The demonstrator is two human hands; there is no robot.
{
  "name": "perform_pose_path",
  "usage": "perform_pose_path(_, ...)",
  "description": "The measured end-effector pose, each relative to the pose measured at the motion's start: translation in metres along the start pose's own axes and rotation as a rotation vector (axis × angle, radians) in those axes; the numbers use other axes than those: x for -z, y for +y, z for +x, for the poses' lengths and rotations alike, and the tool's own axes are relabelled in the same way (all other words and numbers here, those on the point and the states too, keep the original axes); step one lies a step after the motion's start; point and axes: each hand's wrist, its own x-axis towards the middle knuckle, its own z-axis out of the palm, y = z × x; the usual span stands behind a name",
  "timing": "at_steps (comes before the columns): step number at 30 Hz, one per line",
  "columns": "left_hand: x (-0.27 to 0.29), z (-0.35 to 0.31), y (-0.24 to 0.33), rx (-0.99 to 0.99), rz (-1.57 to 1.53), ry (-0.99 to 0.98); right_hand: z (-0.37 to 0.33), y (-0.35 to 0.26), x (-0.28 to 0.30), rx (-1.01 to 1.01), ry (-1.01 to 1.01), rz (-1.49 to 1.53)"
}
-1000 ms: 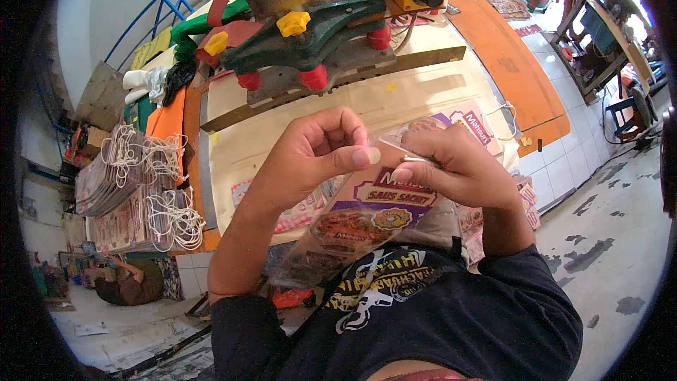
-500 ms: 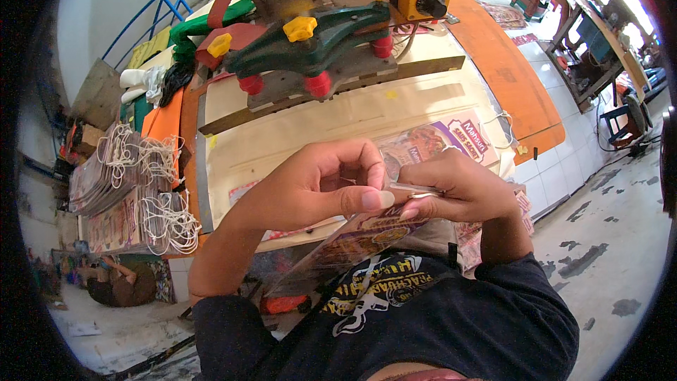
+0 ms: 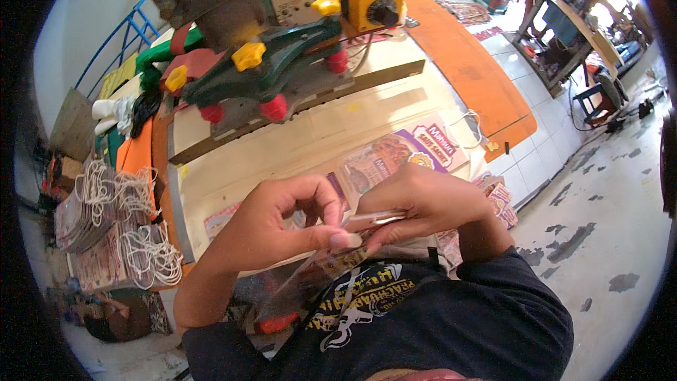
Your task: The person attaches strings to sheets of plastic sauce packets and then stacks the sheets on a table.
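Both hands are pinching a clear printed plastic pouch (image 3: 317,271) close to the chest, left hand (image 3: 278,229) with fingers curled shut on its top edge, right hand (image 3: 423,204) closed on the same edge beside it, above the cream worktable (image 3: 296,144) bearing a green press machine (image 3: 268,74).

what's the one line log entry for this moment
left hand: pinching pouch edge | right hand: gripping clear printed pouch | place: bench before green press
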Motion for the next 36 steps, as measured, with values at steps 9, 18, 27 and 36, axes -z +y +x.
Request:
perform_pose_path(9, -0.012, 0.006, -0.013, 0.024, -0.078, -0.172, -0.002, 0.009, -0.004, 0.12, -0.122, 0.033)
perform_pose_path(18, -0.027, 0.004, -0.013, -0.134, 0.205, -0.185, -0.009, 0.021, -0.017, 0.108, -0.187, 0.129)
perform_pose_path(27, -0.021, 0.004, -0.014, -0.178, 0.171, -0.412, -0.008, 0.015, -0.025, 0.145, -0.277, 0.147)
perform_pose_path(36, -0.017, -0.001, -0.025, -0.302, 0.114, -0.604, -0.003, 0.016, -0.028, 0.24, -0.318, 0.146)
